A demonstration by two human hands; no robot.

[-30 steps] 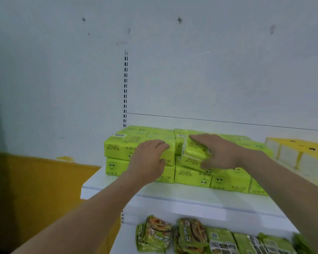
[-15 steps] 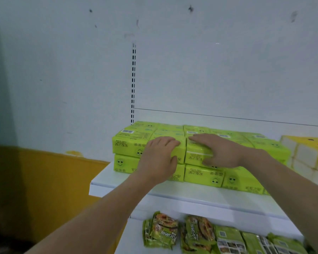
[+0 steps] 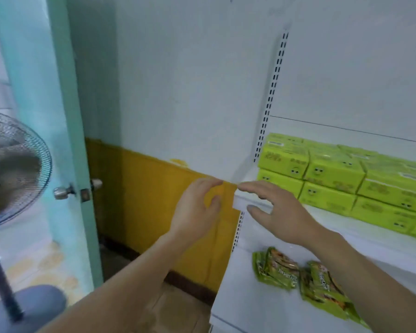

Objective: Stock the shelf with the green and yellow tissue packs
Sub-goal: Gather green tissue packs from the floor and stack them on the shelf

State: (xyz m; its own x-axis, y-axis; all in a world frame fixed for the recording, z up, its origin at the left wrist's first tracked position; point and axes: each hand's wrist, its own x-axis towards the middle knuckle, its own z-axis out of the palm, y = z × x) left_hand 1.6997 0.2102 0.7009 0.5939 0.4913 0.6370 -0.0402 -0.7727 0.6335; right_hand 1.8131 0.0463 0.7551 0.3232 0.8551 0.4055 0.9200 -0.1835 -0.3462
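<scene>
Green tissue packs (image 3: 334, 173) with smiley faces stand stacked two high on the white shelf (image 3: 332, 221) at the right. My left hand (image 3: 196, 210) hovers left of the shelf's corner, fingers relaxed, holding nothing. My right hand (image 3: 277, 212) floats in front of the shelf's left front corner, fingers spread and empty. Both hands are off the packs. No yellow packs are in view.
Green snack bags (image 3: 277, 270) lie on the lower shelf. A slotted shelf upright (image 3: 270, 97) runs up the white wall. At the left are a teal door (image 3: 58, 131) with a metal knob (image 3: 63, 192) and a standing fan (image 3: 7, 169).
Both hands have let go of the green packs and pulled back to the left. My view has swung left, bringing the door and the fan into sight.
</scene>
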